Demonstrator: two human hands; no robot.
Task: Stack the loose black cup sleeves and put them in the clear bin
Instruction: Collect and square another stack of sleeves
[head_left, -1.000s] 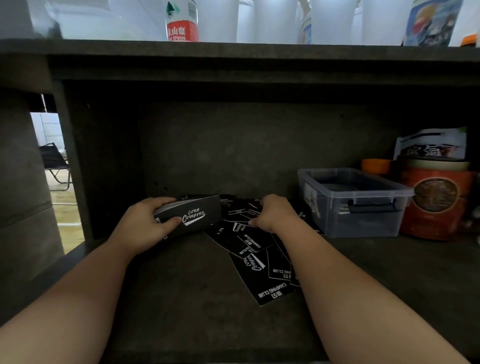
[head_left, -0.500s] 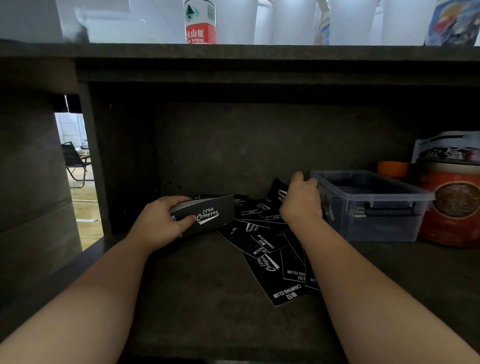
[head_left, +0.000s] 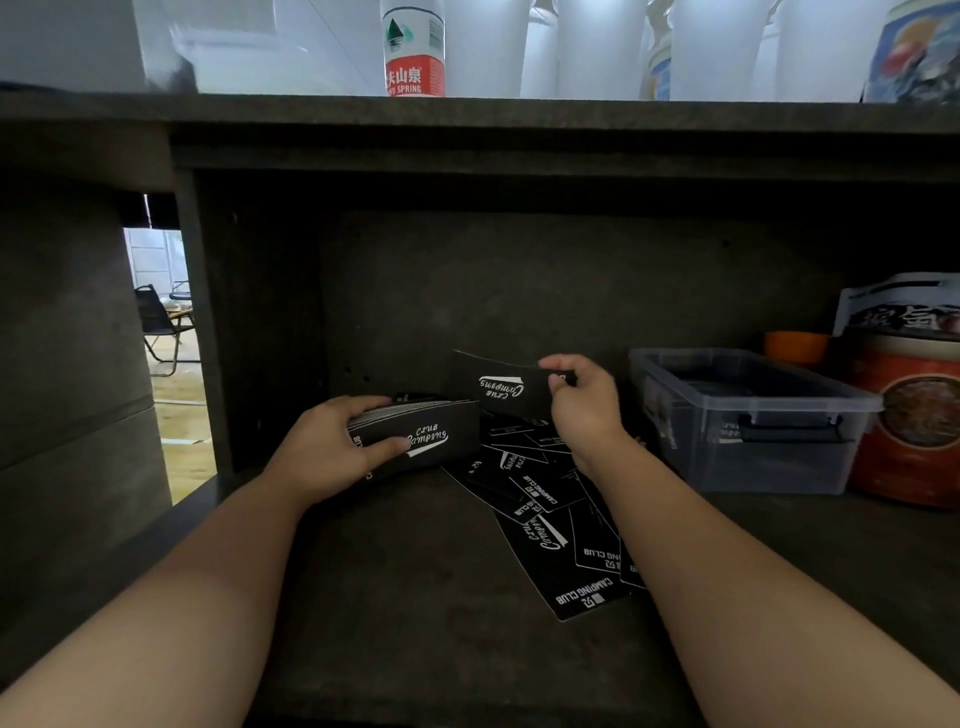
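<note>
Left hand (head_left: 332, 452) grips a stack of black cup sleeves (head_left: 415, 439), thumb across the printed front, fingers curled over the top edge; the stack sits low over the dark shelf (head_left: 415, 623), left of centre. Right hand (head_left: 582, 410) pinches 1 single sleeve (head_left: 498, 387) by its right end, lifted clear of the shelf, logo upside down, just above and right of the stack, not touching it. Loose sleeves (head_left: 550, 525) lie fanned and overlapping on the shelf, below and between the 2 hands, running toward the near edge. Clear bin (head_left: 748, 415) stands on the shelf right of the right hand, lid off; what's inside is hard to make out. Red canister (head_left: 914, 421) is just beside the bin on its right. Water bottle (head_left: 414, 49) stands on the upper shelf.
</note>
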